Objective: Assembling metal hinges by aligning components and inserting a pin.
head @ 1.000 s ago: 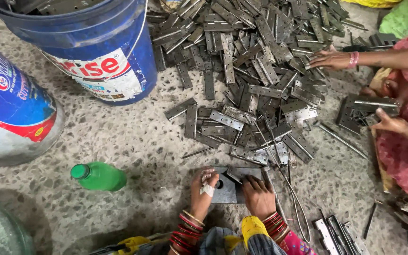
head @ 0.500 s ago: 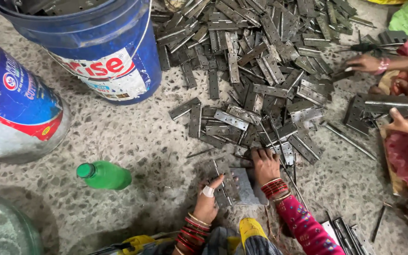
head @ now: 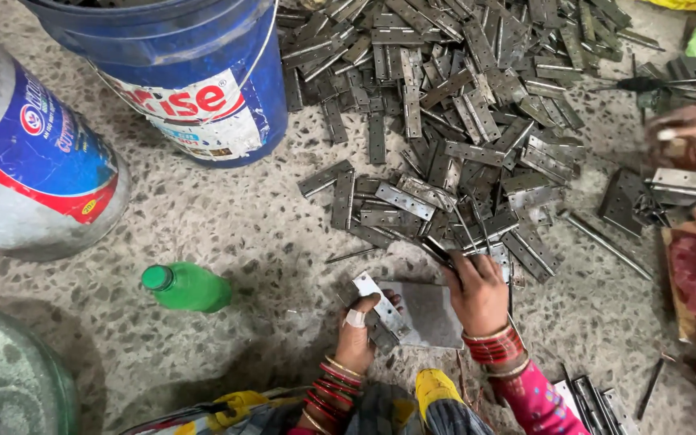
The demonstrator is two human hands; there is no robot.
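My hands at the edge of a heap of metal hinges

My left hand (head: 358, 330), a white bandage on one finger, grips a hinge leaf (head: 380, 304) that tilts over the flat grey block (head: 431, 313) on the speckled floor (head: 243, 234); my right hand (head: 477, 292) rests just beside it, fingertips in the near edge of the hinge pile (head: 453, 105) and pinching a thin dark pin (head: 438, 252). A green bottle (head: 187, 287) lies to my left, a blue bucket (head: 195, 72) and a large drum (head: 30, 161) beyond. Another person's hands (head: 686, 129) work at the right with a hinge (head: 690, 187).
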